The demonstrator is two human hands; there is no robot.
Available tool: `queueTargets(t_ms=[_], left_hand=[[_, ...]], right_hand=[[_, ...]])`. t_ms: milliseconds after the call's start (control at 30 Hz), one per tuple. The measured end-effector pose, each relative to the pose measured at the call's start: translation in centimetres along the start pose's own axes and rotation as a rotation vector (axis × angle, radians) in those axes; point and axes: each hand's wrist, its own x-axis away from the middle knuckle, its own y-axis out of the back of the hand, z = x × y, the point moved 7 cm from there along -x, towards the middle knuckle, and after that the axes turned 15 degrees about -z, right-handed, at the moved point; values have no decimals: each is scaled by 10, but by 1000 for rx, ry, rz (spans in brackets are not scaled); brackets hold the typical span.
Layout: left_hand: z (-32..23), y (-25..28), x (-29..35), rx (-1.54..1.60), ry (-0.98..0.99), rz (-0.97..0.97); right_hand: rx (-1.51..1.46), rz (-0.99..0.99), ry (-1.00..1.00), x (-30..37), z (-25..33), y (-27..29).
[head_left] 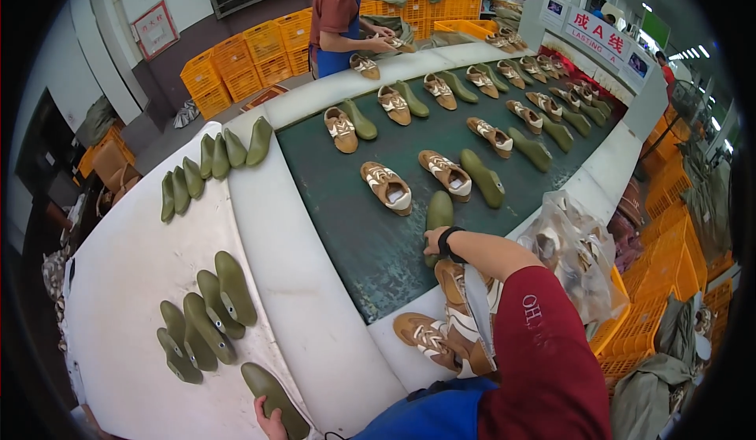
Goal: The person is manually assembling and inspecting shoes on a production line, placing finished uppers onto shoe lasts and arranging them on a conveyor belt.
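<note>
At the lower left, my left hand (271,422) has its fingers round the side of a green shoe last (272,389) on the white table. My right hand (435,242) reaches over the green conveyor belt (331,227), its fingers closed on another green shoe last (440,212). Just beyond that last lie a brown and white sneaker (445,174) and a green last (482,178). Below my right forearm, several brown and white sneakers (425,334) are heaped on the belt's near white border, partly hidden by my sleeve.
Two clusters of green lasts (201,330) (216,157) rest on the white table (150,259). Sneakers and lasts line the belt toward the far right. A clear plastic bag (575,243) and orange crates (654,314) stand at right. Across the belt, a person (339,23) handles a shoe.
</note>
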Motion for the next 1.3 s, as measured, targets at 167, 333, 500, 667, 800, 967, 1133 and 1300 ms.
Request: queueTargets(t_ms=[167,333,500,667,800,967,1133,1300], left_hand=[[-7,0,4,-34,-37,-9],[4,-3,-5,105,-58,2],[48,14,-24,48,-103,-66],[32,-3,-26,-9,-240,-21],[14,-7,-12,-142,-258,-72],[31,6,-14,-151,-261,-50],[25,-18,-21,169,224,99],[23,-85,-29,147,-38,176]], right_hand=[[99,-14,59,-13,-12,4],[-30,14,85,-6,-47,10],[18,-39,82,24,-23,77],[-289,-268,342,128,37,206],[-325,-317,424,224,93,256],[-326,-229,682,337,138,255],[-526,212,593,430,109,110],[-433,308,295,524,65,-139]])
